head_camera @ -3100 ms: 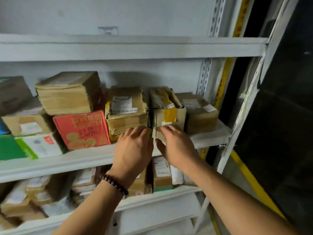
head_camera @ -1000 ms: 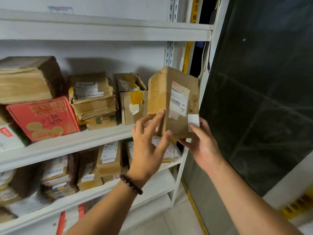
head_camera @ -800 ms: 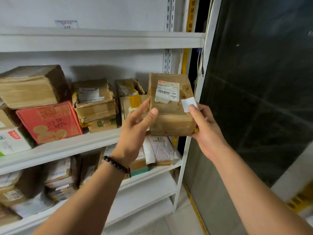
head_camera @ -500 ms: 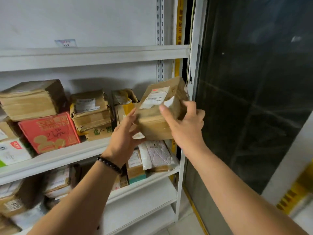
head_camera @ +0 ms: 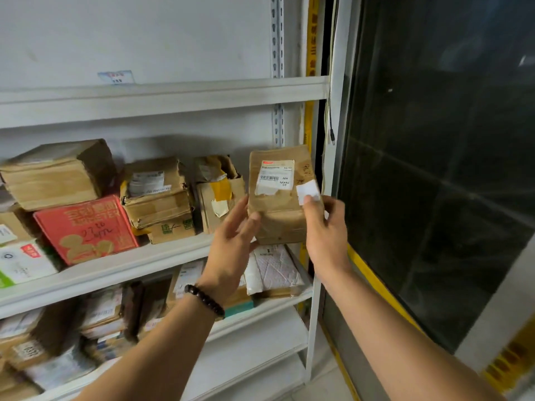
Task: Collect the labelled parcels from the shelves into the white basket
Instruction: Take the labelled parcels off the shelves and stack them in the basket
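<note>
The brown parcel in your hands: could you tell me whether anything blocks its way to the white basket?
I cannot say: the basket is out of view. The parcel is off the shelf, held between both hands.

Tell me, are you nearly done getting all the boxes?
Not nearly. One brown parcel is off the shelf, held up between the left hand and the right hand, its label facing the camera. Many parcels remain on the middle shelf and the one below. The white basket is out of view, so what it holds is unknown.

Middle shelf (head_camera: 121, 267) packed with boxes (head_camera: 157, 195); its right end behind the parcel (head_camera: 282, 218) is open.
</note>
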